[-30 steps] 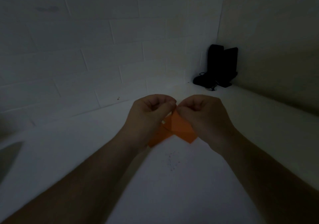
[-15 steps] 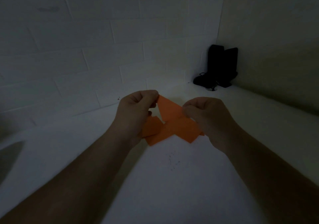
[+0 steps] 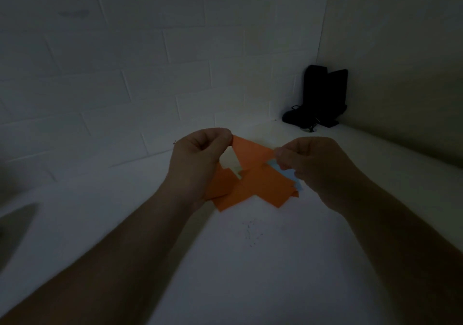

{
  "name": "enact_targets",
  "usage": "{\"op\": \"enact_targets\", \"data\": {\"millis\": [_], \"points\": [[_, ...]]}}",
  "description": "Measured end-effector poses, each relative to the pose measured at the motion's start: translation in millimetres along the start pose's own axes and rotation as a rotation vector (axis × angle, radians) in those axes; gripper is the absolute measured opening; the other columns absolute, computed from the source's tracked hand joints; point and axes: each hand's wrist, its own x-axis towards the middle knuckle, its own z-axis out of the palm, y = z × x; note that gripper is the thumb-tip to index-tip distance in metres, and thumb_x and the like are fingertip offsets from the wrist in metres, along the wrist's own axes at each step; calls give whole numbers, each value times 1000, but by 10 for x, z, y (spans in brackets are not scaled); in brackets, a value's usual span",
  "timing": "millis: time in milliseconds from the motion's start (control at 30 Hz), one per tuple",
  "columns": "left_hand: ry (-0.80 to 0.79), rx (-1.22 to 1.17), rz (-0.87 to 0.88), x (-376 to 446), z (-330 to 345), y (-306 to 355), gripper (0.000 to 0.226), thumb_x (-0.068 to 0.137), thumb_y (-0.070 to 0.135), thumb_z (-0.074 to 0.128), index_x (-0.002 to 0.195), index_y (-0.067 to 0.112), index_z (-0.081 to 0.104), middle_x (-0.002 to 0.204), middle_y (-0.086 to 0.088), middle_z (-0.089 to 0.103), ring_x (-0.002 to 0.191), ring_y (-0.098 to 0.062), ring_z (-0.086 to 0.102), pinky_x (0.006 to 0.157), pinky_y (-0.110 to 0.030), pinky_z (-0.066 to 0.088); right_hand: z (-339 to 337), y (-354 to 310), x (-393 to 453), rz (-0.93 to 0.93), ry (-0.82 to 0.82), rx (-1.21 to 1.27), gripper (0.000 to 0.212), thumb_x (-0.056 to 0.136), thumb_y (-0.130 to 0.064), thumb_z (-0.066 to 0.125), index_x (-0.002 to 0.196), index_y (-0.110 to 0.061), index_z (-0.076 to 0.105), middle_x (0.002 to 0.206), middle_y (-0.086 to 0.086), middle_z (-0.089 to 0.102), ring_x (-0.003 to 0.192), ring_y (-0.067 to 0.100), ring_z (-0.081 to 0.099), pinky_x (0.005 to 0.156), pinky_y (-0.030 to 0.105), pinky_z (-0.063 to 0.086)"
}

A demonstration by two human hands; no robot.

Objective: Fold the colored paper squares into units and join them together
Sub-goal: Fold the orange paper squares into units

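Left hand [image 3: 198,154]: fingers curled, pinching the top corner of the orange paper assembly [image 3: 250,182] between thumb and forefinger.
Right hand [image 3: 313,167]: fingers curled, pinching the right edge of the same assembly, just where a light blue piece [image 3: 285,174] peeks out.
Paper: held up in front of the person, above the white bench [image 3: 250,262]; whether its lower corner touches the bench cannot be told in this dim light.
Shape now: several orange flaps crossing like an X, with a small gap showing between the upper flap and the left one.
Change: a second ago bunched small between two close fists; half a second ago partly opened; now spread wider, hands farther apart, blue piece newly visible.
Meaning: likely opening the joined units to check or find a pocket for the next tab; joining seems under way, not finished.
Risk: thin paper pulled from two corners could slip out of its locks or tear.
Background: dark objects [image 3: 323,97] in the far corner, well apart from the work.
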Motion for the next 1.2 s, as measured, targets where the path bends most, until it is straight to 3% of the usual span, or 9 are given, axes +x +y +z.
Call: {"op": "enact_targets", "data": {"millis": [100,233,333,433,633,800,900,1067,1200], "points": [[-97,87,-35,31,-74,-14,13,96,28,70,93,20,80,95,-4,77,81,-10,64,77,-27,52,-60,-6,-8,-61,-64,-173,22,93,-25,67,73,-31,71,71,-16,72,72,-2,66,63,14,47],[-157,260,4,46,-122,-66,16,97,25,70,87,17,79,88,-18,74,69,-17,55,69,-31,44,-114,27,11,-166,-53,-410,12,97,-28,62,88,-36,64,79,-28,61,78,-15,59,64,3,39],[-189,317,43,43,-124,-69,17,99,23,66,88,17,78,93,-15,76,64,-12,56,67,-26,45,-128,68,33,-182,-5,-447,10,97,-30,61,90,-36,64,80,-29,59,77,-15,57,63,2,37],[-193,309,70,28,-101,-54,16,100,21,64,92,14,77,89,-4,76,49,2,47,53,-16,39,-136,79,40,-194,48,-473,10,96,-28,62,88,-33,65,76,-27,59,73,-13,56,61,2,36],[-138,307,151,32,-49,-93,11,98,25,68,90,25,76,79,12,76,67,0,64,67,-23,48,-88,160,72,-139,118,-349,15,96,-23,63,82,-28,64,70,-12,65,68,-3,61,61,6,40],[-152,215,158,23,-62,-76,7,97,17,69,96,21,74,83,4,79,78,-8,70,79,-27,54,-40,68,13,89,13,154,11,100,-15,59,93,-14,67,78,3,75,68,18,71,64,31,55],[-143,160,169,32,-86,-75,10,95,9,70,94,17,77,85,-2,79,83,-13,72,84,-32,56,-27,8,9,176,30,363,11,99,-14,59,93,-12,68,83,7,77,72,24,73,68,34,55],[-140,165,152,20,-81,-79,6,84,22,77,88,24,81,88,-13,77,91,-35,72,86,-46,58,-31,-8,4,118,98,329,9,93,-4,66,88,-9,71,81,10,75,69,18,71,65,31,55],[-109,158,115,24,-46,-101,10,87,13,80,85,22,80,82,-19,72,72,-20,64,72,-30,52,5,7,-4,35,158,213,16,86,1,71,86,-15,69,73,7,74,69,19,73,68,36,57]]}}
